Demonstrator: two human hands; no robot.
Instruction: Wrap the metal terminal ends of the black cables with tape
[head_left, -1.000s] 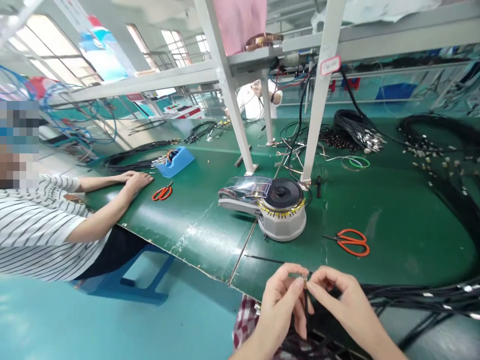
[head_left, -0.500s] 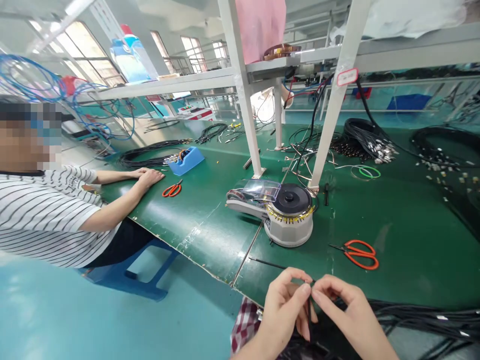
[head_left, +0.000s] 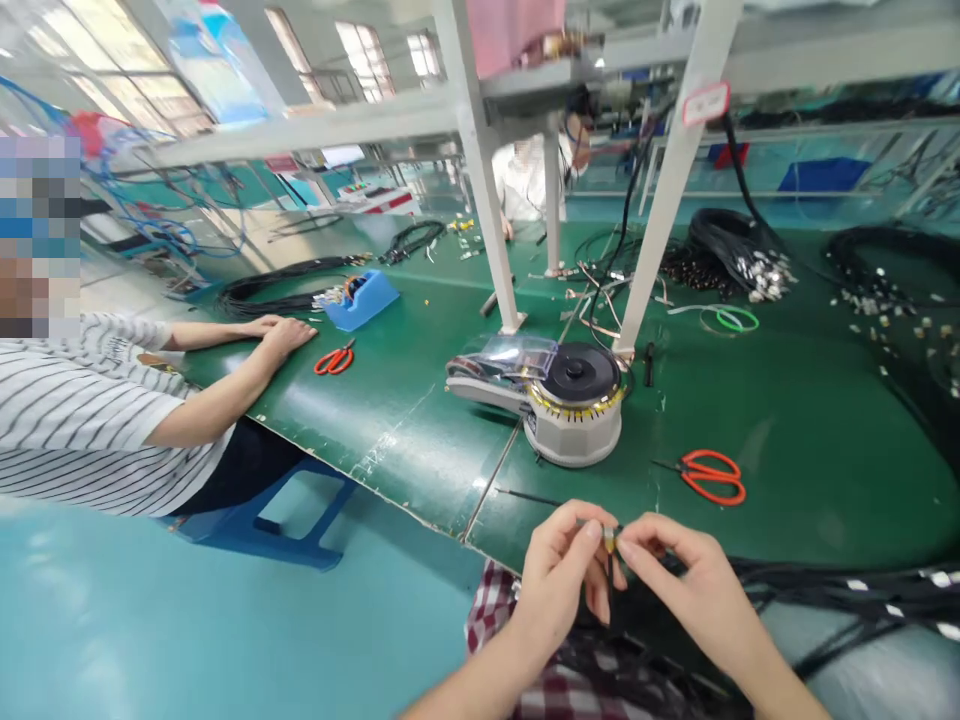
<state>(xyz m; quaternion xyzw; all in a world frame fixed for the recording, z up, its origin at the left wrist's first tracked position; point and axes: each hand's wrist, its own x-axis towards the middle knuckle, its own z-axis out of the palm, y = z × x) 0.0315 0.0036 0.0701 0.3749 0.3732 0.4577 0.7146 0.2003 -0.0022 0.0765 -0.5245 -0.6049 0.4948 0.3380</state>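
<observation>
In front of me, above the near edge of the table, my left hand (head_left: 559, 565) is closed in a pinch on a thin black cable (head_left: 610, 590). A small metal and yellowish connector (head_left: 609, 538) shows at the cable's upper end, between my two hands. My right hand (head_left: 679, 565) is closed too, its thumb and forefinger pinched at the connector's right side. What exactly lies between those fingertips is too small to tell. A bundle of black cables (head_left: 630, 665) lies below my hands, over my lap. A thin black strand (head_left: 529, 496) reaches left across the table from behind my left hand.
A round tape dispenser (head_left: 574, 440) with yellow tape stands ahead. Orange-handled scissors (head_left: 712, 478) lie right of it. Shelf posts (head_left: 675, 190) rise from the green table (head_left: 405, 400). Cable coils (head_left: 731, 250) lie behind. At left, a person's hands (head_left: 281, 335) rest near more scissors (head_left: 335, 358).
The view has tilted down slightly. My fingers have parted a little, and the connector between them now shows. Both hands still pinch at the cable end. The other person's hands rest as before.
</observation>
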